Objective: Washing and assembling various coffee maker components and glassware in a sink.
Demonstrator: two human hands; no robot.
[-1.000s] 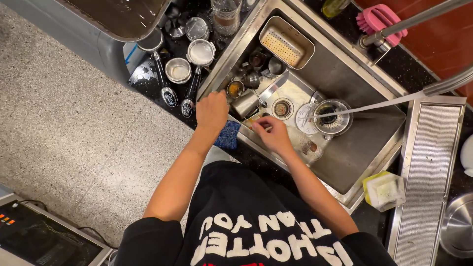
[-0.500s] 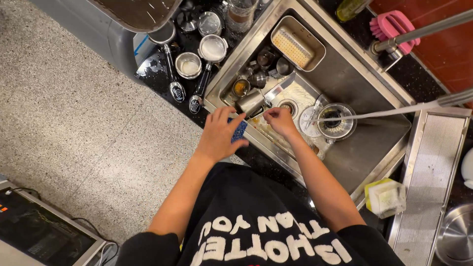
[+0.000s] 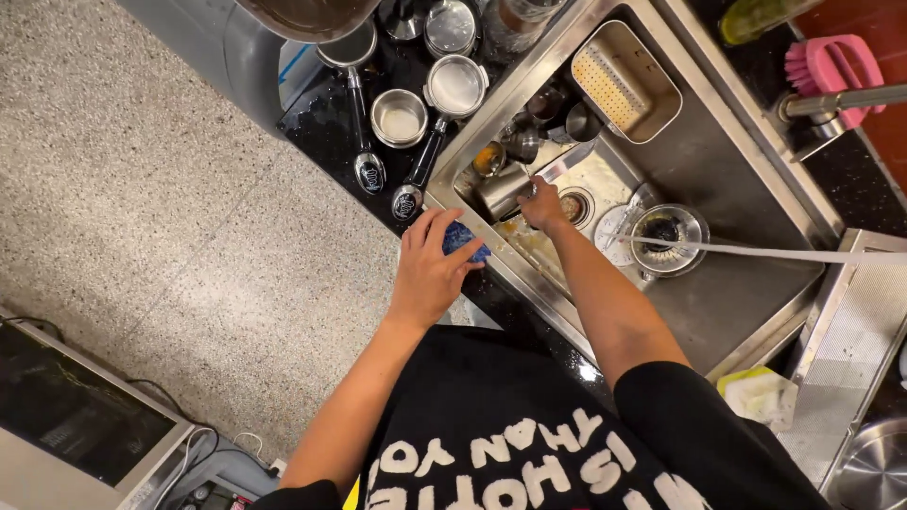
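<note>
My left hand (image 3: 430,269) is closed around a blue sponge (image 3: 462,238) at the front rim of the steel sink (image 3: 718,179). Inside the basin, my right hand (image 3: 543,203) grips a small metal pitcher (image 3: 499,192) that lies on its side among other dirty metal cups. A thin stream of water (image 3: 775,252) runs from the right into a round glass strainer (image 3: 669,231) on the sink floor.
Two portafilters (image 3: 444,104) and a small metal cup (image 3: 398,117) rest on the dark counter left of the sink. A rectangular perforated steel pan (image 3: 624,80) stands at the basin's back. A pink brush (image 3: 831,66) sits by the tap. Speckled floor lies to the left.
My left hand has pulled back from the sink rim with the blue sponge in it. My right hand has reached deeper into the basin and taken hold of the pitcher.
</note>
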